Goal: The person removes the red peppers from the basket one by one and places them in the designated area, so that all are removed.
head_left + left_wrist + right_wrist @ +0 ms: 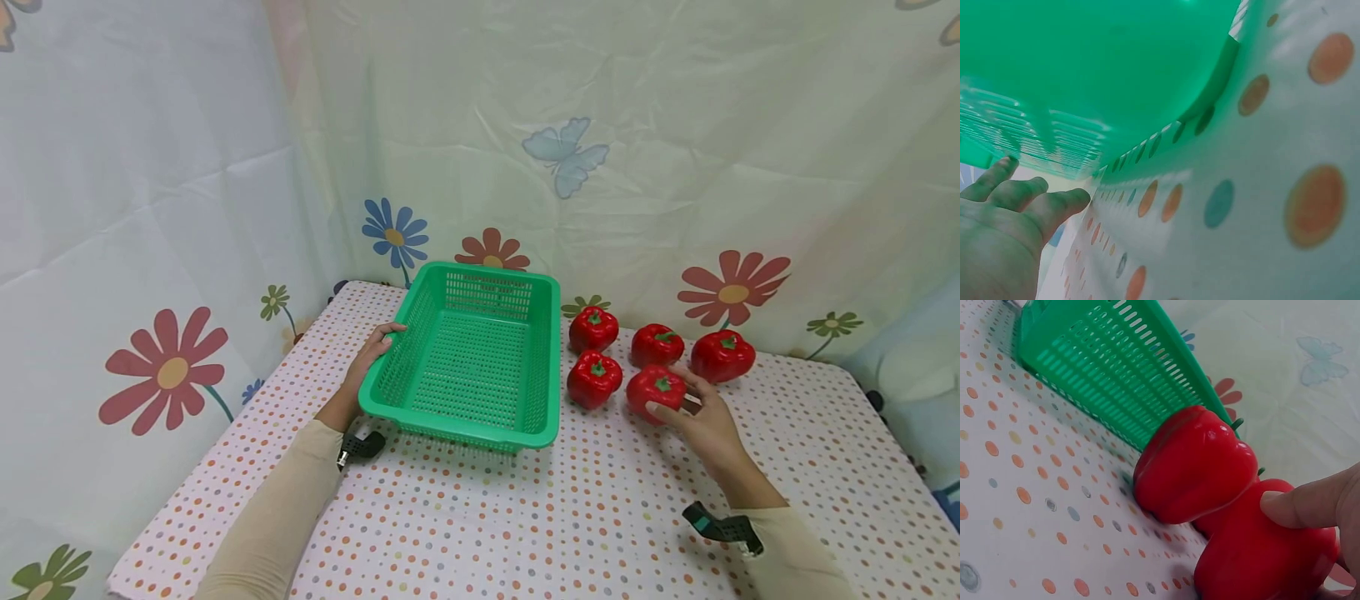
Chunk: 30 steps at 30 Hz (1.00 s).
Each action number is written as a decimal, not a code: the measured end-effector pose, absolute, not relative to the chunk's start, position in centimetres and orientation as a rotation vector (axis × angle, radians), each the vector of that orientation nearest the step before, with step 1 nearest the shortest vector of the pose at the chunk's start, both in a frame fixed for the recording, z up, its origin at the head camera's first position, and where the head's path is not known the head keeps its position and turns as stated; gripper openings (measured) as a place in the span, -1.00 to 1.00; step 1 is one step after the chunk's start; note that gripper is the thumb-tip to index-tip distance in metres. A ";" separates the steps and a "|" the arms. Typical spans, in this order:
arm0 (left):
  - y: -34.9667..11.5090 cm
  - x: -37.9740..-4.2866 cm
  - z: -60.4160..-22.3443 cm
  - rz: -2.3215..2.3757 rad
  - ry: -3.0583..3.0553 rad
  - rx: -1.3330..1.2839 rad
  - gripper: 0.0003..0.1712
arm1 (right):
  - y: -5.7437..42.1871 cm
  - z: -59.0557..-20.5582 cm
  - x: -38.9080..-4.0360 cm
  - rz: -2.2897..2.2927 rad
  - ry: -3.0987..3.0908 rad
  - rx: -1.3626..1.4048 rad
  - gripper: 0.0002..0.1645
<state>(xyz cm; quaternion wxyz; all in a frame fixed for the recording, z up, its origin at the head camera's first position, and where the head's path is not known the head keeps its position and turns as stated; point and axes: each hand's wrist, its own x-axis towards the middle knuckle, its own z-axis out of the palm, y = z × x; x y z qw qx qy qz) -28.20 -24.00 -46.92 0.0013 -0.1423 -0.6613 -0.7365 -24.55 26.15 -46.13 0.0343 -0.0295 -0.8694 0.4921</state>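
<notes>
My right hand (705,417) grips a red bell pepper (654,390) with a short green stem, thumb on its near side and fingers behind it. In the right wrist view the thumb (1310,503) presses on the held pepper (1266,544), which overlaps another red bell pepper (1194,465). On the left, my left hand (367,358) holds the rim of a green plastic basket (468,429), with its fingertips over the edge. Seen from below in the left wrist view, several fingers (1054,206) extend beside the basket's slotted wall (1079,128). The left thumb is hidden there.
Around the held pepper lie more red bell peppers: two near the basket (592,329) (595,379), one behind (656,344) and one at the far right (722,357). A dotted cloth (480,525) covers the table. A patterned curtain (465,100) hangs along its back.
</notes>
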 end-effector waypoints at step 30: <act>-23.9 -28.0 -46.8 -2.295 -2.100 -0.451 -0.69 | 27.5 -45.2 -24.9 1.643 -2.725 -0.257 0.20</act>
